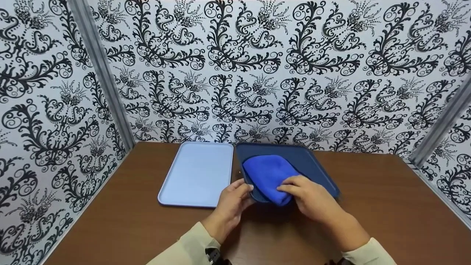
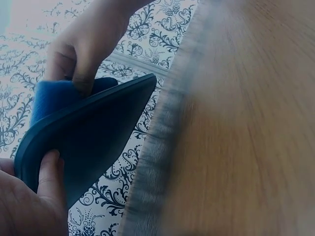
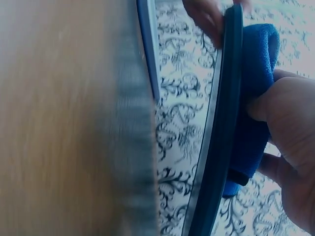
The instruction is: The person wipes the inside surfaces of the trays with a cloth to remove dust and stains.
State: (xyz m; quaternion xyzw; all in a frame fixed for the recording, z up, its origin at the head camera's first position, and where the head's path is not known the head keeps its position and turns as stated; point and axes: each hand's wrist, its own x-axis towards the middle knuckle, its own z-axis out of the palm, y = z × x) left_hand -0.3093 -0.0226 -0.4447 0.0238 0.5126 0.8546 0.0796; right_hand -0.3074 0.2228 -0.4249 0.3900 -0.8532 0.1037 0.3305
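Observation:
A dark blue tray (image 1: 316, 167) is raised at its near end off the table, with a folded bright blue cloth (image 1: 268, 171) lying on it. My left hand (image 1: 232, 202) grips the tray's near left corner, thumb on one face and fingers on the other, as the left wrist view also shows. On the cloth's near right part, my right hand (image 1: 314, 198) pinches the fabric between thumb and fingers. In the right wrist view the cloth (image 3: 256, 132) is rolled or folded over against the tray's surface. Part of it is hidden by the right hand.
A light blue tray (image 1: 200, 173) lies on the brown wooden table (image 1: 121, 221), left of the dark one. Patterned wall panels (image 1: 243, 73) stand along the back and both sides, with grey posts (image 1: 106, 73) at the corners.

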